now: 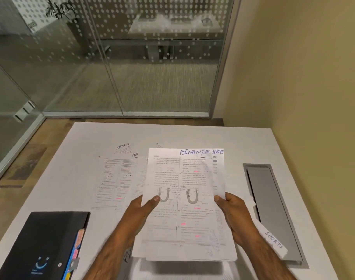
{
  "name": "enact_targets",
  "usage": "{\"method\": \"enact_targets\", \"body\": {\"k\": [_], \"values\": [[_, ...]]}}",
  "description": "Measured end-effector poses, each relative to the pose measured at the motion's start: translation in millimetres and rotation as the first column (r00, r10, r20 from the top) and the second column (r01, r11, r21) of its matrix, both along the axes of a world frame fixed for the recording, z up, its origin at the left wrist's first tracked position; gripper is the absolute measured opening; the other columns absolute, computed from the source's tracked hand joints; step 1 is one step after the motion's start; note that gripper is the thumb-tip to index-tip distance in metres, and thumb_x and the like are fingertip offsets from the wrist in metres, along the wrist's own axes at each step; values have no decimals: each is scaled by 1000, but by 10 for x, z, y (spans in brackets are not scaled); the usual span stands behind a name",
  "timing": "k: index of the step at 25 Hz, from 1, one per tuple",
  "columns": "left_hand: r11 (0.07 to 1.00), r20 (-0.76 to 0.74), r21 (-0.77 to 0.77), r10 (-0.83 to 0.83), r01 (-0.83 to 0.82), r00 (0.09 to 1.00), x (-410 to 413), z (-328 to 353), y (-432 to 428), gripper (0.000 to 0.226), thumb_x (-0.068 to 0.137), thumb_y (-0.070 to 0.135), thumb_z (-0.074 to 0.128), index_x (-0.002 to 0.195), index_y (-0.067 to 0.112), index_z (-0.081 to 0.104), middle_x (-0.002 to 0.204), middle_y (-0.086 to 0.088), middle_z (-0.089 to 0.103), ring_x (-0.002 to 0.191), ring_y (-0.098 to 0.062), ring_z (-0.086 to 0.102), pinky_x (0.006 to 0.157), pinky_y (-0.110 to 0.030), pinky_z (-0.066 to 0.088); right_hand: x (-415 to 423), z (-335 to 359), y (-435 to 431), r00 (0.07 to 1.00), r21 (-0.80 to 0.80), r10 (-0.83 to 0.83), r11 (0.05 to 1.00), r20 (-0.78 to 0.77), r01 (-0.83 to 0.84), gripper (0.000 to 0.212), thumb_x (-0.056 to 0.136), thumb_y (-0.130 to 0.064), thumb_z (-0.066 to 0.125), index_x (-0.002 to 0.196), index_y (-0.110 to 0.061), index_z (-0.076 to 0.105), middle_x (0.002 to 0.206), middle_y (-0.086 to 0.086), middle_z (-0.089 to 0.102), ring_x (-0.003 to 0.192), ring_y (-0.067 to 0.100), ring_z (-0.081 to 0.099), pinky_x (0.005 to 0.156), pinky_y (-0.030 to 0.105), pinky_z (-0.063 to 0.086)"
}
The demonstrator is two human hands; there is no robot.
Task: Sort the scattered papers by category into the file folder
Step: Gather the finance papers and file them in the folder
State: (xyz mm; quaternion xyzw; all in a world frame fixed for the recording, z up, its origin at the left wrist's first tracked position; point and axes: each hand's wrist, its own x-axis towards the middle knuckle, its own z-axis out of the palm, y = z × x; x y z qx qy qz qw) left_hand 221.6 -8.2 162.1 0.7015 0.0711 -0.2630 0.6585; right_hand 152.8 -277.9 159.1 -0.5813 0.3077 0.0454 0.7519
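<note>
- Head view: stack of printed sheets (187, 207), top sheet headed FINANCE in blue, was held above the white table (192, 136), a second FINANCE heading peeking out behind
- left hand (141, 211) gripped the stack's left edge, thumb on top
- right hand (232, 211) gripped the right edge, thumb on top
- loose sheets marked SPORTS and HR (118, 174) lay flat on the table, left of and partly behind the stack
- another SPORTS sheet (273, 239) lay under the right forearm
- black file folder (45, 245), closed, coloured tabs along its edge, sat at the near left
- grey cable hatch (271, 209) was set in the table at right
</note>
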Motion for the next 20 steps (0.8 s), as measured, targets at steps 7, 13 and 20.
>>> {"method": "enact_targets", "body": {"k": [7,13,20], "values": [[996,-53,-89,9,-14,999,-164,-12,10,42,93,33,69,134,24,63,126,2,73,116,-17,70,105,-41,52,-48,-79,-3,998,-12,-40,999,54,41,22,95,-11,66,106,7,65,108,24,75,103,44,70,95,56,55],[994,8,-79,76,-75,997,-224,82,-11,28,104,31,53,128,25,67,119,4,76,112,-18,72,95,-36,57,-106,33,36,997,102,62,993,49,-66,29,103,-22,54,119,-4,70,114,16,75,108,36,72,99,53,53],[977,24,-80,199,-197,980,-200,166,69,23,100,26,63,120,22,71,112,-2,79,103,-25,75,94,-48,57,-64,-37,28,997,-63,74,995,38,-72,8,95,-6,66,89,-1,67,105,21,76,86,31,72,73,40,57]]}}
